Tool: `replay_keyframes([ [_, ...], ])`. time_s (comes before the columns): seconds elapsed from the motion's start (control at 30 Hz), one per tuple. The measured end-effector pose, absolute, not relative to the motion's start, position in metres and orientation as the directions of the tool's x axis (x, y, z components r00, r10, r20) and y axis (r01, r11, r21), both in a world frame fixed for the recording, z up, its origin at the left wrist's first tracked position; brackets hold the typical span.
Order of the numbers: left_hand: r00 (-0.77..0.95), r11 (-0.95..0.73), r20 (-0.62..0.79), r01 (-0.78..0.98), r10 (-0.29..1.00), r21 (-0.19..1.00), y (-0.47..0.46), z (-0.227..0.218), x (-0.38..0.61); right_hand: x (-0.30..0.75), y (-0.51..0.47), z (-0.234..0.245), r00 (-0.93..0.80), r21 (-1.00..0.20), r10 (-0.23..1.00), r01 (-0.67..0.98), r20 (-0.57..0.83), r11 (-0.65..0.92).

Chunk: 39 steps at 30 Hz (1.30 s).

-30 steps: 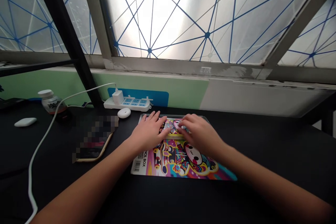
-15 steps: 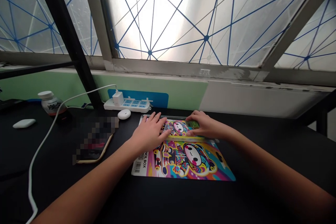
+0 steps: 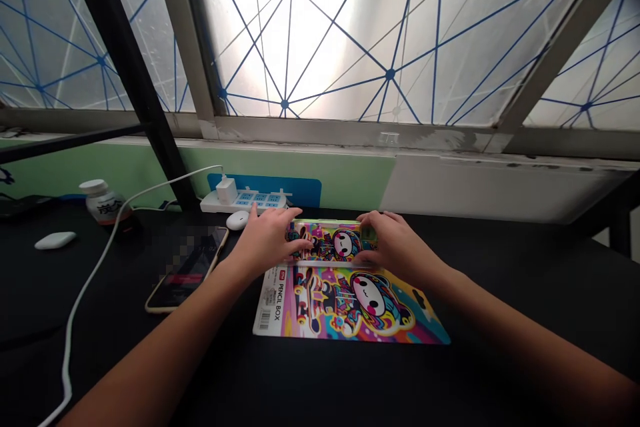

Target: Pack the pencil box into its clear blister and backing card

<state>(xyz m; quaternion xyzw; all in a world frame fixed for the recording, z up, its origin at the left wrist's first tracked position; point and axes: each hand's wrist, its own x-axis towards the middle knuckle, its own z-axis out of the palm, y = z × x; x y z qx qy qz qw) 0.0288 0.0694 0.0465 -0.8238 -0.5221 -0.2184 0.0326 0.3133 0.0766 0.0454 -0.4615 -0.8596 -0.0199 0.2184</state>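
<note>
well, a frosted window (image 3: 300, 33) crossed by blue lines filled the view above the black surface (image 3: 500, 293). a power strip (image 3: 243, 199), a bottle (image 3: 103, 203) and a phone (image 3: 185, 273) sat to the left. a thin, glossy card (image 3: 350, 310), bright with a cartoon figure and printed "pencil box", lay flat in the middle. just beyond it, touching its far edge, sat the box (image 3: 325, 240), a shiny, shallow rectangular case with matching art. the left hand (image 3: 267, 240) spread over its left end, while the right hand (image 3: 393, 240) curled around its right end; both grips looked closed on it, though how firmly was hard to tell.
</note>
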Motion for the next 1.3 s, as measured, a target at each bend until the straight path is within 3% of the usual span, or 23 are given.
replay_keyframes([
  [0.17, 0.516, -0.631, 0.601, 0.775, 0.610, -0.025, 0.047, 0.070, 0.027, 0.326, 0.041, 0.062, -0.523, -0.029, 0.571, 0.721, 0.633, 0.692],
  [0.27, 0.562, -0.704, 0.690, 0.702, 0.456, -0.107, 0.014, 0.069, 0.027, 0.346, 0.005, 0.060, -0.552, 0.066, 0.494, 0.708, 0.672, 0.703],
  [0.47, 0.772, -0.811, 0.531, 0.533, 0.349, -0.241, -0.032, 0.020, 0.014, 0.365, -0.040, 0.025, -0.726, 0.203, 0.380, 0.575, 0.573, 0.793],
  [0.53, 0.758, -0.818, 0.523, 0.546, 0.390, -0.181, -0.034, 0.007, 0.009, 0.362, -0.042, 0.018, -0.746, 0.171, 0.380, 0.544, 0.547, 0.821],
  [0.7, 0.560, -0.692, 0.434, 0.678, 0.706, 0.249, -0.030, -0.003, -0.006, 0.366, -0.038, 0.011, -0.673, -0.107, 0.599, 0.622, 0.433, 0.776],
  [0.8, 0.493, -0.589, 0.324, 0.702, 0.807, 0.400, -0.029, -0.005, -0.012, 0.375, -0.034, 0.010, -0.599, -0.270, 0.709, 0.661, 0.371, 0.700],
  [1.03, 0.439, -0.485, 0.227, 0.671, 0.869, 0.560, -0.028, -0.001, -0.009, 0.377, -0.018, 0.036, -0.458, -0.492, 0.846, 0.689, 0.273, 0.532],
  [1.2, 0.385, -0.396, 0.156, 0.690, 0.910, 0.606, -0.032, 0.004, -0.009, 0.361, 0.009, 0.044, -0.182, -0.560, 0.895, 0.725, 0.406, 0.401],
  [1.3, 0.375, -0.370, 0.137, 0.672, 0.917, 0.641, -0.034, 0.009, -0.008, 0.360, 0.015, 0.041, -0.133, -0.553, 0.865, 0.721, 0.483, 0.419],
])
